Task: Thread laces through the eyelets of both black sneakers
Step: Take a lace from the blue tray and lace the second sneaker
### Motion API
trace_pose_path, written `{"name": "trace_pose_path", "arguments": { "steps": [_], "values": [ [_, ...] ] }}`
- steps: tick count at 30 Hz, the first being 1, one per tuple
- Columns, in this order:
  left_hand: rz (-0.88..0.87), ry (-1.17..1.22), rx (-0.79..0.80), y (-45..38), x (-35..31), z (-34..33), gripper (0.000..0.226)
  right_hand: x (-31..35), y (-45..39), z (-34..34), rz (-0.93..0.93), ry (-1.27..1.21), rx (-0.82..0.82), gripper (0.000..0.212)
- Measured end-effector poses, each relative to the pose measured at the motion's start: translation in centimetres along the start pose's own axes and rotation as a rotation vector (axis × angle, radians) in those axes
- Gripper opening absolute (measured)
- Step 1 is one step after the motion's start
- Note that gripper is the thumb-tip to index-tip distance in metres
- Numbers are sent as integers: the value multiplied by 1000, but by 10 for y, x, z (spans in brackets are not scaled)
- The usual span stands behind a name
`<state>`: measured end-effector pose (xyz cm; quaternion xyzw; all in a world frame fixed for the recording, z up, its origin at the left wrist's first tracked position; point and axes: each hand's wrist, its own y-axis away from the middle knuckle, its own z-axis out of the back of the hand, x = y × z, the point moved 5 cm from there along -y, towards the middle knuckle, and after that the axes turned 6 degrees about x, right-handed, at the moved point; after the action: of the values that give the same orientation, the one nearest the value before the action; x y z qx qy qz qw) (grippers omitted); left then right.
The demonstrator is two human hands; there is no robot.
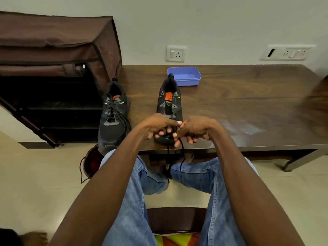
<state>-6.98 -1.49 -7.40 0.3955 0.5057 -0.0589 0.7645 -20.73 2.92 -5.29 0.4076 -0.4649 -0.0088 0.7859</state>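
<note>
Hands at the unlaced sneaker [169, 110], near the counter [248, 103] edge.
I see left hand [156, 127] and right hand [193, 129] fingers curled, pinching its black lace [182, 157], ends hanging off the edge; laced sneaker [113, 118] sits left.

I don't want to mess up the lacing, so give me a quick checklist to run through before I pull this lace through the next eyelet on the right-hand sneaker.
1. Lace in grip: ok. The left hand and right hand both pinch the black lace over the toe.
2. Unlaced sneaker steady on the table: ok, it stands flat, toe at the near edge.
3. Lace ends even: cannot tell; both hang below the table edge.
4. Bottom eyelets threaded: cannot tell, the hands hide them.
5. Upper eyelets free: ok, none shows a lace.
6. Laced sneaker done: ok, apart on the left.
</note>
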Motion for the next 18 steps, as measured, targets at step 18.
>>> {"name": "trace_pose_path", "arguments": {
  "steps": [18],
  "values": [
    [-331, 660, -60, 0, -8, 18, 8, -31, -6, -37, -263, 366, 278, 6]
  ]
}}
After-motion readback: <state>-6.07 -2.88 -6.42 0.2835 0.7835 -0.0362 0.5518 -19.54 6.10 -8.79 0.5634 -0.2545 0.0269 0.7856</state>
